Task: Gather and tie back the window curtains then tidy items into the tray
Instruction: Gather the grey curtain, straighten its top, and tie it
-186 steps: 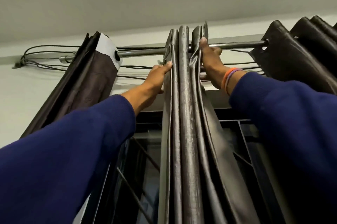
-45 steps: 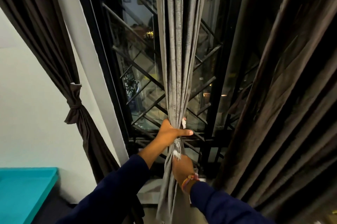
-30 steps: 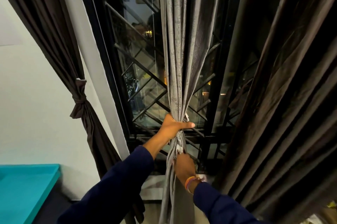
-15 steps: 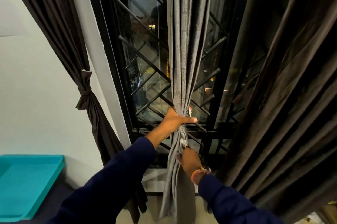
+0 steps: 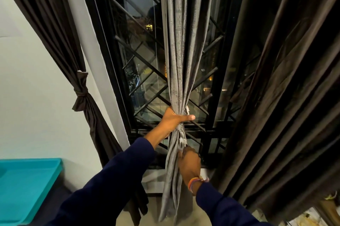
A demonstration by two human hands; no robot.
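A grey middle curtain (image 5: 179, 51) hangs gathered into a narrow bundle in front of the window. My left hand (image 5: 173, 119) grips the bundle just above a tie knot (image 5: 180, 127), thumb stretched across the front. Below the knot, my right hand (image 5: 189, 165) grips the curtain's lower part. A turquoise tray (image 5: 27, 187) lies at the lower left, with no items visible in the part I can see.
A dark curtain (image 5: 55, 28) on the left is tied back with a knot (image 5: 81, 91) against the white wall. A wide dark curtain (image 5: 287, 97) hangs loose on the right. The black window grille (image 5: 145, 71) stands behind. Some clutter shows at the bottom right corner.
The view went from the curtain rod overhead down to the middle of the curtain. Over the last second both hands kept their grip and the bundle drew tighter at the knot.
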